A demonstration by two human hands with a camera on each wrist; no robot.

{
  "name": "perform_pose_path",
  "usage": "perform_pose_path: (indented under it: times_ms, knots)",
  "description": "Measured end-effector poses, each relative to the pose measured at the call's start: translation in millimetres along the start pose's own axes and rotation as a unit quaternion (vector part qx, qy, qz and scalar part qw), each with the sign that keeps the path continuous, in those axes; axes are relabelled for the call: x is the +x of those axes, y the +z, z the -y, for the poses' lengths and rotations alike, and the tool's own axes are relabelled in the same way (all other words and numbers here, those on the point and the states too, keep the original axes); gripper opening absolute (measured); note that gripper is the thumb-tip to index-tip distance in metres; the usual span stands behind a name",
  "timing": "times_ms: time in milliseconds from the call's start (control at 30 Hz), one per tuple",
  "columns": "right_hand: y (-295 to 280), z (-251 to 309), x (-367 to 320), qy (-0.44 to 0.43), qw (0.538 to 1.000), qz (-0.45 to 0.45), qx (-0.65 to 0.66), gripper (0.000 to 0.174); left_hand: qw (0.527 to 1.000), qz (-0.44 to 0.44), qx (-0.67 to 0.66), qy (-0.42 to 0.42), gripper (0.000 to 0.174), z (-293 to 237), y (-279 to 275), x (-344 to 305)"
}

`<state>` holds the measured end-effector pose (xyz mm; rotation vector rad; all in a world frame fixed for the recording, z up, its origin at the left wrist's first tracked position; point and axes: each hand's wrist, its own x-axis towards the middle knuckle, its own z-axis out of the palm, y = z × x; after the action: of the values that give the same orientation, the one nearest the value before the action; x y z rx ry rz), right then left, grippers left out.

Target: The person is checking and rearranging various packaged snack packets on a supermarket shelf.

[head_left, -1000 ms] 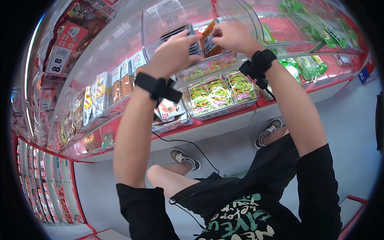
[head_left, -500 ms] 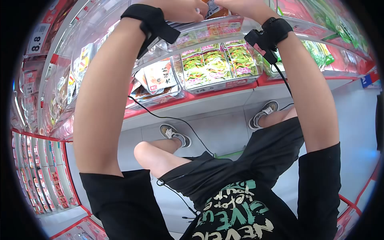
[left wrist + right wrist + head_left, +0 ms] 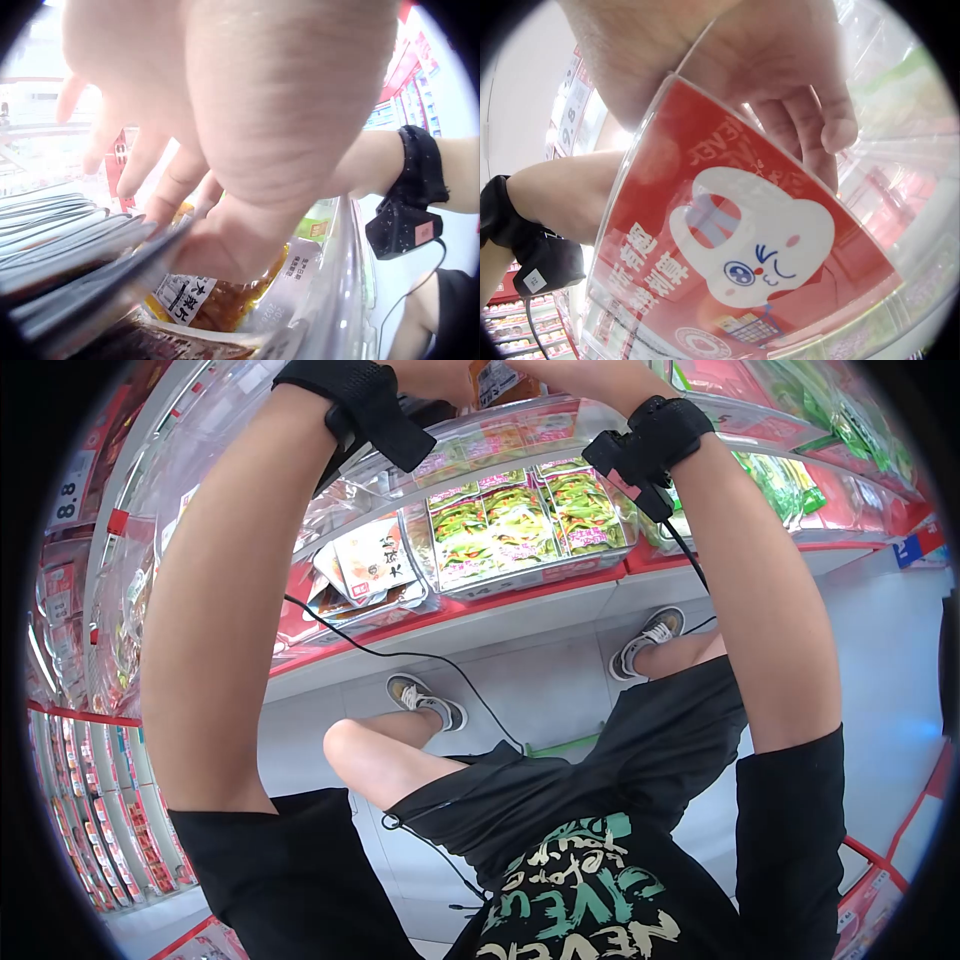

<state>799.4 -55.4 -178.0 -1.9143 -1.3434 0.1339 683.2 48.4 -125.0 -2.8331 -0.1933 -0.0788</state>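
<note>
My left hand [image 3: 247, 97] reaches over the shelf bin with its fingers mostly straight and spread. Its thumb and forefinger lie beside a row of dark-edged, silvery packets [image 3: 67, 240], whose clear edge overlaps the thumb. Under that thumb an orange-brown food packet [image 3: 225, 304] with a white label stands in the bin; its top also shows between both hands in the head view. My right hand [image 3: 780, 60] comes over the bin's front from the other side, fingers pointing down. A red card [image 3: 652, 165] with a white cartoon figure hides part of those fingers, so I cannot tell their hold.
A clear plastic wall [image 3: 345, 262] fronts the bin. Below are packs of green vegetables [image 3: 520, 525] and a pile of white packets [image 3: 370, 560]. Bagged greens [image 3: 790, 480] sit to the right. A black cable [image 3: 430, 655] hangs before the shelf.
Both hands have shifted up toward the top edge of the head view, the left one farther into the bin. The right hand's fingers were at the orange-brown packet a second ago.
</note>
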Motion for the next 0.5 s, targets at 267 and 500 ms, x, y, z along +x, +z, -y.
perform_pose_path:
  times_ms: [267, 500]
  knots:
    - [4, -22, 5, 0.018, 0.999, 0.002, -0.032, 0.023, 0.995, -0.068, 0.074, 0.011, 0.017, 6, 52, 8]
    - [25, -53, 35, -0.079, 0.995, -0.027, -0.047, 0.026, 0.973, -0.2, 0.111, -0.041, 0.024, 16, 66, 3]
